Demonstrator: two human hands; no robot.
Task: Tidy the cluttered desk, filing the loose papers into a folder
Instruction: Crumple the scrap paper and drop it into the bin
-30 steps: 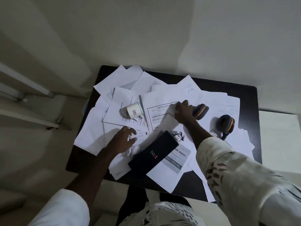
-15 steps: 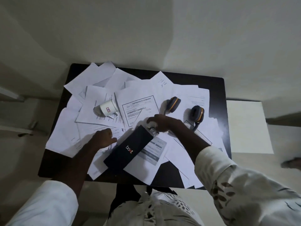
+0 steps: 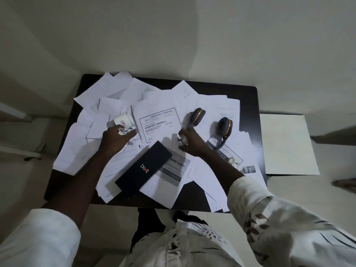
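Note:
Loose white papers cover a dark desk; one is a bordered certificate. My left hand is closed around a crumpled paper ball, just below a white mug lying on its side. My right hand grips a second crumpled paper ball beside the left earcup of the grey and orange headphones. A long black box lies diagonally on the papers between my forearms. No folder can be made out on the desk.
A pale flat board lies on a surface right of the desk. Another crumpled scrap sits near the desk's right front. Walls stand close behind the desk. A foot shows at the far right edge.
My left hand rose from the front papers toward the mug with a crumpled ball in it. My right hand left the headphone earcup, came down and closed on the ball beside the black box.

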